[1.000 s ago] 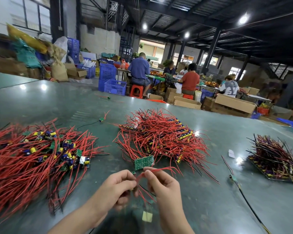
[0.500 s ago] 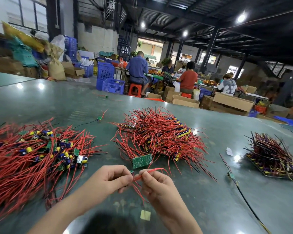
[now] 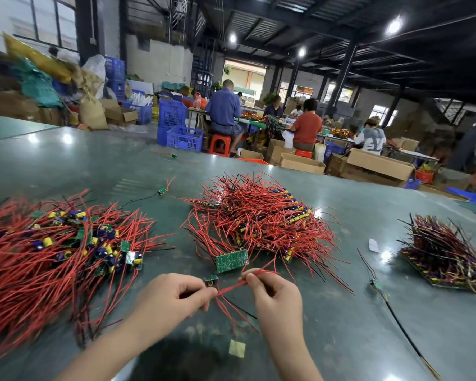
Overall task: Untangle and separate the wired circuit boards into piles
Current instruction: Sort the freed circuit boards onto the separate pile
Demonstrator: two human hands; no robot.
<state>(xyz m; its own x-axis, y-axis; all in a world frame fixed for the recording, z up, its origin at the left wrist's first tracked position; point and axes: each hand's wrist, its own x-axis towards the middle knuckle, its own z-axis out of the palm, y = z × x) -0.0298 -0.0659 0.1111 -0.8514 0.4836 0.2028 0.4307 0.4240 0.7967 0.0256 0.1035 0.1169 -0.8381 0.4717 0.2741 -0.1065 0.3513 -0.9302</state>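
Note:
My left hand [image 3: 173,298] pinches a small green circuit board [image 3: 211,281] where its red wires [image 3: 231,287] leave it. Just to the right, my right hand [image 3: 276,294] pinches the same red wires, which stretch between the two hands above the green table [image 3: 341,325]. Loose wire ends hang down below them. A larger green board [image 3: 231,260] lies at the near edge of the middle pile of red-wired boards [image 3: 259,215]. A wide pile of red-wired boards [image 3: 44,248] covers the left side. A darker pile with black and purple wires [image 3: 445,254] sits at the right.
A single board with a long black wire [image 3: 396,320] lies to the right of my hands. Another small board [image 3: 162,191] lies behind the piles. A yellow tape patch [image 3: 237,348] is stuck near the front. Beyond the table, several people sit among blue crates and cardboard boxes.
My hands have drawn apart, stretching the red wires between them, and the small board now shows at my left fingertips. The view has shifted slightly.

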